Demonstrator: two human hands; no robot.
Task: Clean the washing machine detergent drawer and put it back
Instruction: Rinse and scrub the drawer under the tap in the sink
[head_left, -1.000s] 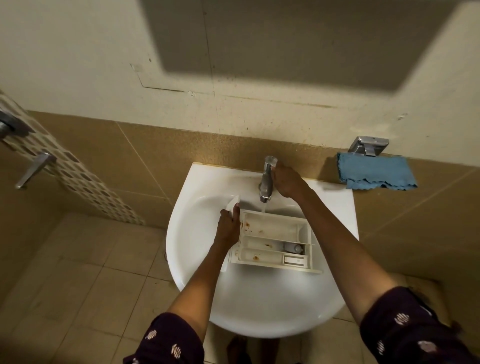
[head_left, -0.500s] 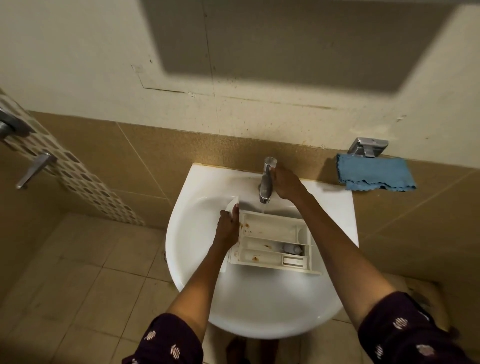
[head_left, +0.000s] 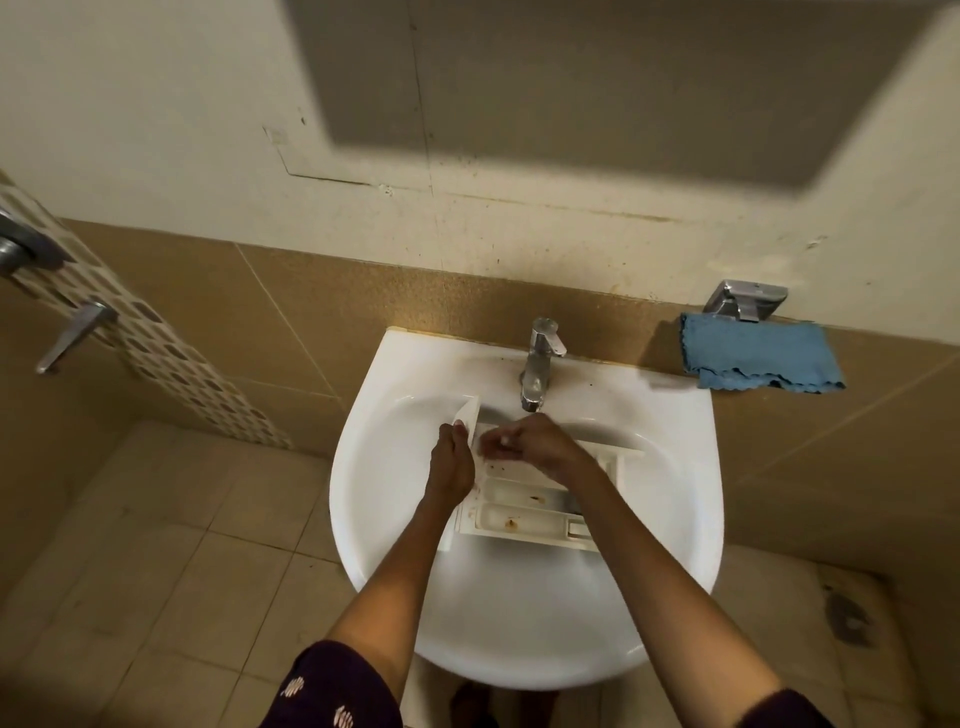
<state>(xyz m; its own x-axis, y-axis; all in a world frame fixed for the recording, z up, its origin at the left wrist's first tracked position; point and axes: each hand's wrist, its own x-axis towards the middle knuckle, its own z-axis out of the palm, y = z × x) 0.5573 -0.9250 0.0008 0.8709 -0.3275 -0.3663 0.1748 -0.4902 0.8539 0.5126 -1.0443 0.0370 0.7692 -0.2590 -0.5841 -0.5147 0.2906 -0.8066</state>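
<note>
The left hand (head_left: 452, 462) grips the detergent drawer (head_left: 519, 514) by its front panel, at the left of the sink (head_left: 519, 623). The right hand (head_left: 524, 444) lies over the drawer's far compartment with bent fingers; I cannot tell whether it grasps anything. The stained drawer rests inside the sink's bowl, below the tap (head_left: 537, 364) at the sink's back edge. A blue cloth (head_left: 758, 356) hangs right of the sink.

View: one wide-angle camera on the head.
Facing: forward and steeply down onto the sink (head_left: 354, 493), wall (head_left: 519, 156) beyond.
Nearness: close above it.
</note>
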